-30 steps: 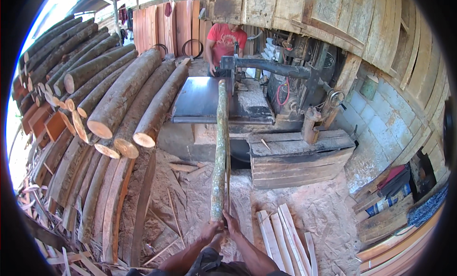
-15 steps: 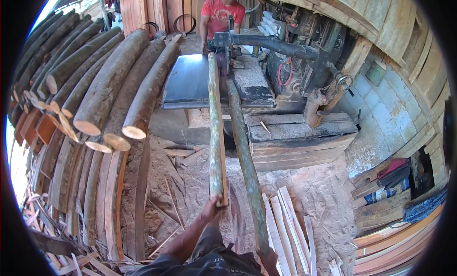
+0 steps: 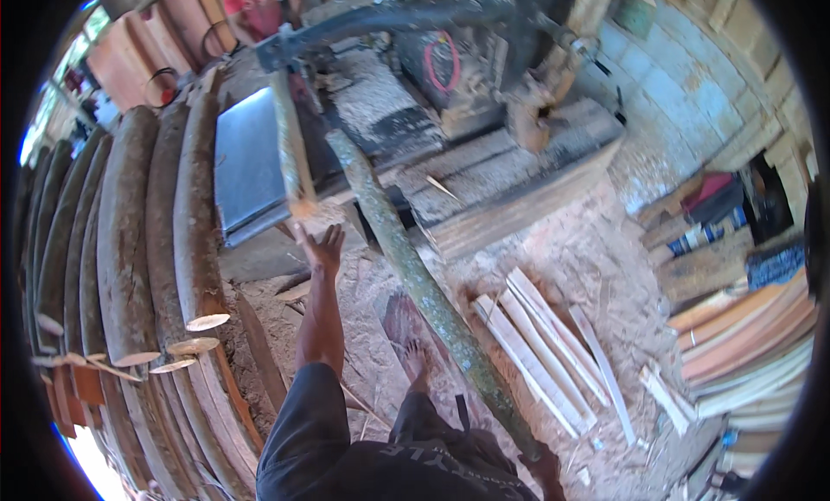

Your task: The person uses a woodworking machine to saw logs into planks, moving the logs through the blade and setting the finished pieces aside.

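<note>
My left hand (image 3: 322,248) is stretched forward with its fingers spread, just short of the near end of a sawn log piece (image 3: 290,159). That piece has bark on one side and lies on the metal saw table (image 3: 251,168), its far part passing beside the saw. My right hand (image 3: 541,468), low at the right, is wrapped round the near end of a second, greenish bark-covered log (image 3: 415,280). This log slants away to the far left, its far end near the table's edge. Motion blurs the sawn piece's near end.
Several thick logs (image 3: 130,242) are stacked along the left. A dark saw arm (image 3: 406,21) spans the far side, with a person in a red shirt (image 3: 264,8) behind. A wooden beam base (image 3: 519,181) stands right of the table. Pale sawn strips (image 3: 553,345) lie on the sawdust-covered floor.
The sawn piece has moved away onto the saw table, and my left hand has let go of it. My right hand still holds the other log. The view has swung right.
</note>
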`<move>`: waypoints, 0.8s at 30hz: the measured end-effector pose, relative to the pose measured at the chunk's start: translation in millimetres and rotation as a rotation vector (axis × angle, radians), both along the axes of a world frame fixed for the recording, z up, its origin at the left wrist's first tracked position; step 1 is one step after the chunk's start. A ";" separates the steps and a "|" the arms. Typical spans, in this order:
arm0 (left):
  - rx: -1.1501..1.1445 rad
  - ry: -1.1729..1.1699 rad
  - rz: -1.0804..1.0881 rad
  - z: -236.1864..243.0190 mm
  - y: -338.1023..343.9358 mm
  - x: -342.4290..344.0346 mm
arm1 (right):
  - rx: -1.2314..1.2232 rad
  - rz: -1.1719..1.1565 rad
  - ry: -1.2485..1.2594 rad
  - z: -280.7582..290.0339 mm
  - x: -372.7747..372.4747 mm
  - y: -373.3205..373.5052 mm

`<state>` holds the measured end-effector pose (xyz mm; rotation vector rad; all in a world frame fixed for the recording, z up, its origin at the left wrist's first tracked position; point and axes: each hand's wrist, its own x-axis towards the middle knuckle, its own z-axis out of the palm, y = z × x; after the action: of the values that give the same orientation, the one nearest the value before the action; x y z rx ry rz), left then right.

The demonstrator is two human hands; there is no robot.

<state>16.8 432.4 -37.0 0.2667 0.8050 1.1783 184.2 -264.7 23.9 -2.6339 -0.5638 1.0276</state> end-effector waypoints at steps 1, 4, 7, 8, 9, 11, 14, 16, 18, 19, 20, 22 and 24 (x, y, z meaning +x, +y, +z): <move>-0.044 0.036 -0.057 -11.8 -10.9 15.0 | -0.015 0.046 -0.040 -14.8 4.1 -28.6; 0.245 0.309 -0.551 -55.0 -103.9 92.6 | -0.224 0.132 -0.150 -78.2 -3.0 -193.3; -0.028 -0.070 -0.860 -44.9 -289.6 157.3 | -0.537 -0.018 -0.218 -57.9 22.3 -352.6; -0.129 -0.129 -0.933 -33.1 -367.5 173.6 | -0.751 -0.152 -0.291 -31.4 28.5 -416.6; -0.218 -0.159 -0.974 -24.6 -447.1 179.5 | -0.836 -0.243 -0.610 -7.5 27.6 -469.9; -0.276 -0.008 -1.328 -17.4 -585.3 179.5 | -0.951 -0.650 -0.704 42.4 83.3 -507.0; 0.442 0.243 -2.324 -18.1 -694.8 179.5 | -0.503 -1.178 -0.721 20.5 121.2 -556.7; 0.908 0.362 -2.391 -72.0 -686.0 160.0 | -0.218 -1.103 -0.664 -53.6 154.4 -533.6; 1.616 0.731 -1.780 -144.8 -624.5 121.5 | -0.076 -0.867 -0.470 -128.3 159.7 -440.1; 1.838 0.968 -1.431 -175.2 -599.9 101.3 | -0.055 -0.731 -0.384 -160.3 144.1 -399.7; 1.263 1.188 -1.389 -176.3 -568.1 72.3 | 0.002 -0.488 -0.085 -182.3 135.8 -338.3; 0.277 1.080 -1.077 -143.6 -526.5 57.9 | 0.073 -0.091 0.160 -310.7 92.4 -312.8; 0.342 1.384 -0.879 -122.6 -463.1 -1.8 | 0.150 0.188 0.301 -278.9 65.3 -144.1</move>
<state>15.0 -30.7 -159.7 1.6430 1.4144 0.1226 249.5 -408.8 -254.9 -2.2718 -0.7923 1.3491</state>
